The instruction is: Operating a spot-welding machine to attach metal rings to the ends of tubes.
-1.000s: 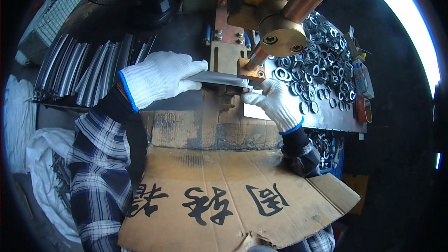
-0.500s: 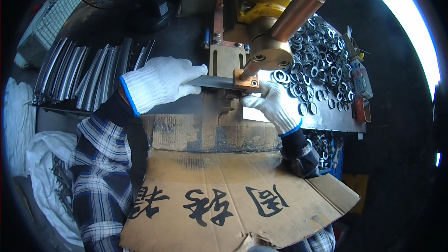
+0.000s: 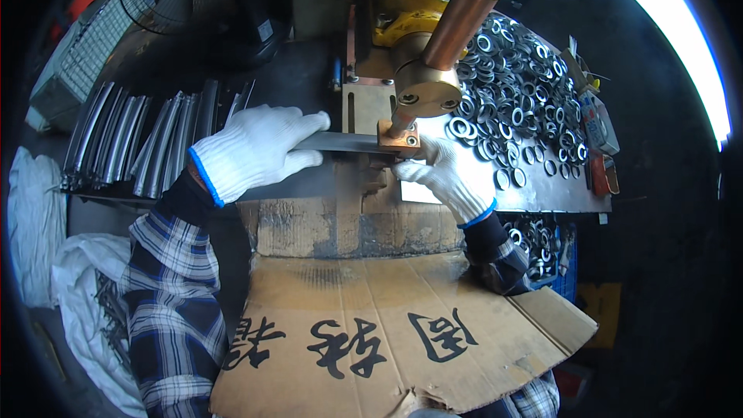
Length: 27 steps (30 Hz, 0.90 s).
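My left hand [image 3: 255,147], in a white knit glove with a blue cuff, grips a flat grey metal strip [image 3: 348,142] between thumb and fingers. The strip runs right to a copper block [image 3: 398,136] at the lower end of a copper and brass machine arm [image 3: 429,77]. Right beside the block, my gloved right hand [image 3: 453,178] is closed, thumb and fingers bent together. Whatever it pinches is hidden behind the block and fingers. Under the strip, small metal parts of the machine [image 3: 374,178] show partly.
Many grey metal rings [image 3: 534,101] lie heaped on the table at right, with more in a blue bin [image 3: 569,255] below. Curved metal strips [image 3: 116,135] are laid out at left. Cardboard [image 3: 348,325] with black writing covers my lap. White sacks [image 3: 85,279] are at far left.
The whole view has shifted slightly, so the machine arm appears further left. Both hands keep nearly the same places around the strip and copper block.
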Motion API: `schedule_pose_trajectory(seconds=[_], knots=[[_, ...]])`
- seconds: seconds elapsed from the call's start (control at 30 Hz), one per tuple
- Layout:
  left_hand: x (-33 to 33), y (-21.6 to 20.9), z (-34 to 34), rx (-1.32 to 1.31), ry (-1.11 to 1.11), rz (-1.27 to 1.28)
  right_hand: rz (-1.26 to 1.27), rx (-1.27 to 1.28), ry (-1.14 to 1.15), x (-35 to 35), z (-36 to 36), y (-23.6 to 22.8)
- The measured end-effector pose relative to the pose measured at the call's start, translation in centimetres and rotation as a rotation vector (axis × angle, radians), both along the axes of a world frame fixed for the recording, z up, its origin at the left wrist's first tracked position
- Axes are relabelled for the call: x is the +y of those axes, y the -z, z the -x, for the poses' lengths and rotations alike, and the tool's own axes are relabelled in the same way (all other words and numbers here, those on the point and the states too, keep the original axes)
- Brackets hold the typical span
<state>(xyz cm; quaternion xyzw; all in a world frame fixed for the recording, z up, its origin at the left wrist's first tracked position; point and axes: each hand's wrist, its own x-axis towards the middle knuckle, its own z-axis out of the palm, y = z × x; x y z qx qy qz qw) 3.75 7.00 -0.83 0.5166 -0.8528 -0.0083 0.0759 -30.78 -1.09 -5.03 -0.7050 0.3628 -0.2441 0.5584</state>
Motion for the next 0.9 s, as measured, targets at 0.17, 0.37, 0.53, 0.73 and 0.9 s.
schedule_pose_trajectory(seconds=[0.17,0.37,0.53,0.73,0.9], knots=[[-0.3,0.0,0.0,-0.105,-0.024,-0.010,0.109,0.032,0.008,0.2,0.0,-0.6],[-0.5,-1.1,0.8,-0.091,-0.008,-0.102,-0.083,-0.179,-0.047,-0.9,1.7,2.9],[-1.0,-0.9,0.6,-0.010,-0.059,-0.238,0.127,-0.158,0.123,-3.8,6.2,4.9],[-4.0,-2.9,3.0,0.243,0.046,-0.602,0.456,0.137,0.615,-9.5,12.3,8.6],[-3.1,-0.4,3.9,0.039,0.304,-0.081,0.336,-0.062,0.564,-8.0,11.8,8.4]])
